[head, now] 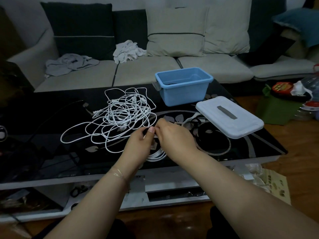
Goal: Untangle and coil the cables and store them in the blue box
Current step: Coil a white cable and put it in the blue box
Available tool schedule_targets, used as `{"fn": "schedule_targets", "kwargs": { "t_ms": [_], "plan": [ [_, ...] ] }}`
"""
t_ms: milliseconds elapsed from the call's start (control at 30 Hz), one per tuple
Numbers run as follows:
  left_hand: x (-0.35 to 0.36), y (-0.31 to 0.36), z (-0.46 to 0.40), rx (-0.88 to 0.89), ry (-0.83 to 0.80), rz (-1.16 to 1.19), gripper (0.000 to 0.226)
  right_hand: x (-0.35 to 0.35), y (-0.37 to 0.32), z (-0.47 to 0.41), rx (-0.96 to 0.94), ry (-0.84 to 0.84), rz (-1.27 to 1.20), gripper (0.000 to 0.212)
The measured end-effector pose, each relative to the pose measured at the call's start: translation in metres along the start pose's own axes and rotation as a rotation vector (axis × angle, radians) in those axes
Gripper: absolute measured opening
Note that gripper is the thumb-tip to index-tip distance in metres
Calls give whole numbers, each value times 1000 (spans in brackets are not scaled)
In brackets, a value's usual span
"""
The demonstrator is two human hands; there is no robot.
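My left hand point(140, 141) and right hand point(170, 133) both pinch a white cable near the tabletop's point(241, 149) front edge, its coil point(156, 155) hanging under them. Pulling hard could tighten the tangle point(119, 116) mid-table. The blue box point(183, 86) waits at the back edge; its contents are unreadable.

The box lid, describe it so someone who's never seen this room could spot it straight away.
Find the black glass coffee table in front of the sofa. At its far right stands the open blue box; the lid lies flat on the glass just right of it. It is the only white rectangular slab there, with a grey handle on top.
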State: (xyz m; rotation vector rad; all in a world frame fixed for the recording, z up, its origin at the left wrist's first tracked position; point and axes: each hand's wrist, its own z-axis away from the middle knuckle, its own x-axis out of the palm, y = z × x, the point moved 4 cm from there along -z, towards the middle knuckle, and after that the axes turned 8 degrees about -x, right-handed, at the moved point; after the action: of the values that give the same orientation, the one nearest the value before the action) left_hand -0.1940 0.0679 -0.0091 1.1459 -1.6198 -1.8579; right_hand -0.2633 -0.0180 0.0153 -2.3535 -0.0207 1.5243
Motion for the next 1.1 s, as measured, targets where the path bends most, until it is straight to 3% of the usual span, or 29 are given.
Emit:
{"fn": "schedule_targets", "kwargs": {
  "t_ms": [233, 300, 400, 600, 700, 800, 867, 1033, 1100],
  "plan": [
    [-6, -6, -4, 7, 137, -157, 25, 0, -1, 6, 55, 44, -174, 15],
    [-7, -7, -4, 4, 166, -199, 26, 5, 4, 6, 168, 37, -432, 6],
    [-6, -6, -3, 13, 167, -217, 21, 10, 8, 8, 302, 20, -804, 18],
    [-6, 6, 2, 75, 160, -130, 18, 8, 0, 10, 314, 71, -1068, 8],
    [-3, 5, 0, 36, 116, 5, 29, 10, -1, 11, 286, 88, -1113, 9],
    [-3, -1, -6, -23, 55, 143, 49, 11, -2, 11, 250, 79, -1088, 23],
    [-2, -4, -7, -44, 41, 157, 39, 12, -2, 11, 230, 69, -1058, 31],
    [-3, -4, -5, -29, 74, 94, 23, 14, 1, 13, 306, 3, -1082, 26],
    [-6, 1, -4, 10, 42, -18, 22, 12, 9, 13, 314, -43, -908, 29]
  ]
}}
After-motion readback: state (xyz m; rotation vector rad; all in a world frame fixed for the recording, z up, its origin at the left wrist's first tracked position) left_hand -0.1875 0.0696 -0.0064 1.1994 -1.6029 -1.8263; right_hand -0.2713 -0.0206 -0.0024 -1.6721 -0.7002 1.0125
